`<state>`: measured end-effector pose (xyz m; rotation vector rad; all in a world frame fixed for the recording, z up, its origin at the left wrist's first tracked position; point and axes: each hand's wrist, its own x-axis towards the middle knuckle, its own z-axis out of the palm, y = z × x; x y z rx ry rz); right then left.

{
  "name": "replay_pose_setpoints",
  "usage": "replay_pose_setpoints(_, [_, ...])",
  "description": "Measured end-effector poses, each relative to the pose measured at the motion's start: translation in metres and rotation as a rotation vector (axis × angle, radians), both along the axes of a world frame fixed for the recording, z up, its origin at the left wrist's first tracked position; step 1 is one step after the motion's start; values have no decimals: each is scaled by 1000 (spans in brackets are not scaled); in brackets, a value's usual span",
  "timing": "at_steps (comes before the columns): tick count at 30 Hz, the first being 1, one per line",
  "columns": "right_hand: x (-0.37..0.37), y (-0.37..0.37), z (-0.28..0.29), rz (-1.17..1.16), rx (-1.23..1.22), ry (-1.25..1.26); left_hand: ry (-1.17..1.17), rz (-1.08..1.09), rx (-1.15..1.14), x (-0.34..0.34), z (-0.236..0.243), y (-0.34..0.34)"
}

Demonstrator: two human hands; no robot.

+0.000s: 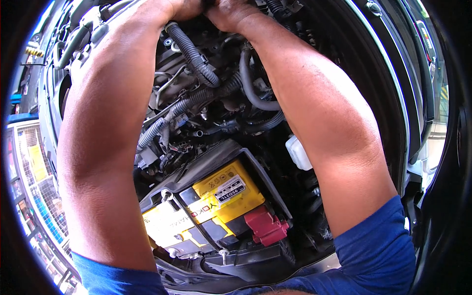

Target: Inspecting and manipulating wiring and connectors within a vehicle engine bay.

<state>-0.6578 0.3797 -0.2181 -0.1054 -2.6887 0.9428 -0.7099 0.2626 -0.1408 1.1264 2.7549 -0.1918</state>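
Head view showed both hands, left hand [184,7] and right hand [231,12], together above the corrugated hose [194,56]; their grip was cut off, beyond the yellow battery [221,194].

Both hands, left hand [184,7] & right hand [231,12], are cut off by the top edge, so fingers and what they hold cannot be seen. Left forearm [105,147] hides part of the yellow battery [216,199].
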Motion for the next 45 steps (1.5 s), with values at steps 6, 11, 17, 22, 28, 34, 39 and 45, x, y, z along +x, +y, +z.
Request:
replay_pose_setpoints(6, [2,-5,9,-41,40,-23,10,29,14,12,11,-1])
replay_pose_setpoints(11, [4,-8,14,-104,36,-87,-28,38,20,12,12,-4])
replay_pose_setpoints(17, [-1,-5,2,-37,111,-27,15,33,26,13,7,-4])
replay_pose_setpoints(22, [-5,5,7,77,96,-59,-4,58,62,16,13,-5])
replay_pose_setpoints(28, [1,17,5,-15,126,-95,83,262,-51,19,17,0])
replay_pose_setpoints(34, [-3,5,-2,-41,421,-276,104,236,-58,14,13,-1])
replay_pose_setpoints(39, [-4,11,-4,74,442,-277,106,274,-58,-1,-3,1])
replay_pose_setpoints(45, [-12,24,-17,-28,30,-243,75,218,-6,-18,-23,2])
